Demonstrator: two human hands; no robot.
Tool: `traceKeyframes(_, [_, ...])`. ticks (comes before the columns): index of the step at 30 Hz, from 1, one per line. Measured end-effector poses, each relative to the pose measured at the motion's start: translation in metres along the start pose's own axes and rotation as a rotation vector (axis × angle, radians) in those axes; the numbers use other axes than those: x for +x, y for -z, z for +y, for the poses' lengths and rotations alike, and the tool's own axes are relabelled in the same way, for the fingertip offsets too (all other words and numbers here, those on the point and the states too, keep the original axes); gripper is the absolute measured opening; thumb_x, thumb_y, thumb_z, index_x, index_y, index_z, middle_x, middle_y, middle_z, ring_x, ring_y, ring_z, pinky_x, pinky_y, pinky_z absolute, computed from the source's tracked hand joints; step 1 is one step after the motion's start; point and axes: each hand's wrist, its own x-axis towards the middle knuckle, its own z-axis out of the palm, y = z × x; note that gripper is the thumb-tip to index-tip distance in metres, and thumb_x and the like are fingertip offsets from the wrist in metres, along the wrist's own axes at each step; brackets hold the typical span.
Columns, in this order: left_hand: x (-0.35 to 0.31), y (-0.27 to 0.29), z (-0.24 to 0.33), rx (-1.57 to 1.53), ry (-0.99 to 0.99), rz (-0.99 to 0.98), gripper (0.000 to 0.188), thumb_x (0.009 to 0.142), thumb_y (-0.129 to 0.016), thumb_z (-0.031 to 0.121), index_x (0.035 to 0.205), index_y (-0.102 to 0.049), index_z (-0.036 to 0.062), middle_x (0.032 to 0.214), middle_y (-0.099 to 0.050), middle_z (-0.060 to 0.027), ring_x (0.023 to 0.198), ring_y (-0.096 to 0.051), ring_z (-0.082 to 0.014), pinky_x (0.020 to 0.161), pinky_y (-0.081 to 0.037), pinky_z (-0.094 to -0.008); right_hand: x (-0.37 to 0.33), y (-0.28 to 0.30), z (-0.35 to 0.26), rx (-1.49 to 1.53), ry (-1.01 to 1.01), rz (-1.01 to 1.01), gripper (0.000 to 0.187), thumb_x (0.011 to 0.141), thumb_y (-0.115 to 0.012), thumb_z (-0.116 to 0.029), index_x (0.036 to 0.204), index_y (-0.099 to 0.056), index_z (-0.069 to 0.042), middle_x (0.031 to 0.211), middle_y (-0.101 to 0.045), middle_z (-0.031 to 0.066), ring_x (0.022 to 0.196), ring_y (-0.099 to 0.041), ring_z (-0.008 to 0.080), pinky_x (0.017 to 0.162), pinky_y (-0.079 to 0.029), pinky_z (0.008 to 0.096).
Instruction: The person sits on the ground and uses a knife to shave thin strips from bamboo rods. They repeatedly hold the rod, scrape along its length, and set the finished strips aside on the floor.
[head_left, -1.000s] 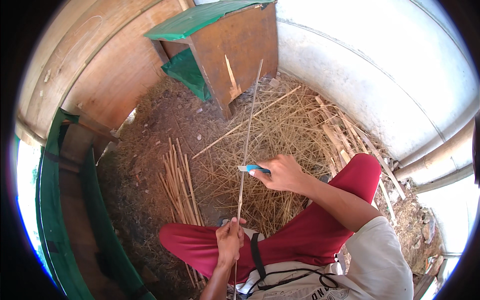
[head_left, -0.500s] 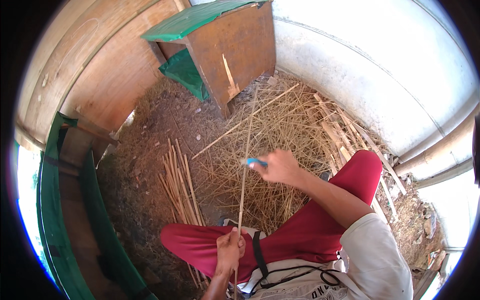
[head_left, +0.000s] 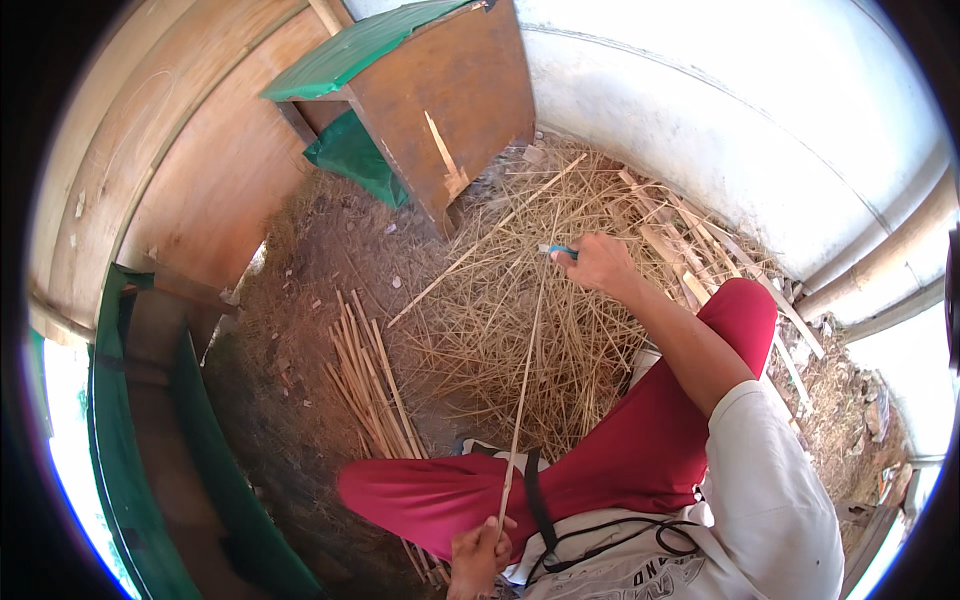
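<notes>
My left hand (head_left: 479, 556) is closed round the lower end of a long, thin bamboo strip (head_left: 520, 410), low in front of my body. The strip slants up and slightly right, away from me, over my folded legs. Stretched out ahead, my right hand (head_left: 602, 266) grips a small blue-handled cutter knife (head_left: 563, 250). Its pale blade points left, beside the far part of the strip; I cannot tell whether they touch. Beneath the knife spreads a pile of thin shavings (head_left: 500, 340).
A bundle of split sticks (head_left: 365, 385) lies left of the shavings. More wooden slats (head_left: 690, 250) lie along the pale wall at right. A brown wooden cabinet (head_left: 450, 110) with green covering stands ahead. A green-edged wooden frame (head_left: 140, 430) is at far left.
My right hand and the knife have moved farther out and right along the strip. My left hand sits lower and slightly right in view, still holding the strip, which now leans more to the right.
</notes>
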Motion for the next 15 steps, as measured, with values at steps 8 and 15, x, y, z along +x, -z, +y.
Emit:
traceKeyframes(8, [-0.020, 0.041, -0.028, 0.142, 0.049, 0.021, 0.028, 0.105, -0.051, 0.026, 0.105, -0.061, -0.0004, 0.067, -0.048, 0.0002, 0.051, -0.043, -0.0081, 0.047, -0.034, -0.0251, 0.003, 0.003, 0.025, 0.039, -0.108, 0.025, 0.054, 0.093, -0.058, -0.051, 0.089, -0.074, 0.000, 0.080, -0.070, 0.0213, 0.081, -0.070, 0.0388, 0.075, -0.055, 0.0490])
traceKeyframes(15, [-0.036, 0.078, -0.056, 0.415, -0.060, 0.193, 0.027, 0.105, -0.052, 0.025, 0.109, -0.061, 0.0006, 0.070, -0.052, -0.0021, 0.054, -0.046, -0.0105, 0.050, -0.037, -0.0272, 0.022, -0.005, 0.069, 0.012, -0.308, 0.241, 0.048, 0.093, -0.060, -0.046, 0.098, -0.073, 0.000, 0.093, -0.073, 0.0209, 0.091, -0.071, 0.0402, 0.081, -0.056, 0.0490])
